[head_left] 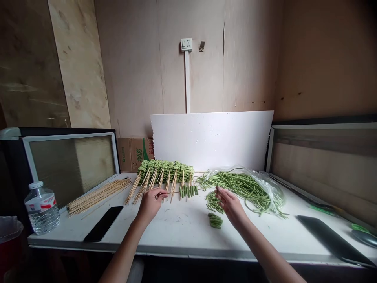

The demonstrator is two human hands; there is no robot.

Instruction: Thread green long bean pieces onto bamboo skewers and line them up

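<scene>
Threading by Hand: Arrangement of the Work and Points of Likely Failure

A white, flat-topped table [176, 236] is backed by an upright white rectangular board [212, 137]. At right rear, long, thin green beans [238, 184] are spread partly within a clear plastic bag [278, 196]. At left of centre, a tiered stack of bean-laden skewers [165, 169] is set with its pale handles toward the viewer; farther left, a bundle of bare, straw-coloured bamboo sticks [97, 196] is laid.

The left hand [150, 204] is closed in a pinch on the bare end of a thin bamboo skewer [173, 192], which is held roughly level in front of the stack. The right hand [231, 204] is poised just beyond the opposite end, its fingertips drawn together, apparently on a small green bean piece [217, 187]. Near it, a loose heap of short green segments [213, 202] is placed. On the skewer, a side-by-side row of cut green segments [188, 191] is carried.

A segment may be split if pierced off-centre; a fingertip may be pricked if the point is pushed through abruptly; the row may be shifted if the left pinch is loosened.
</scene>
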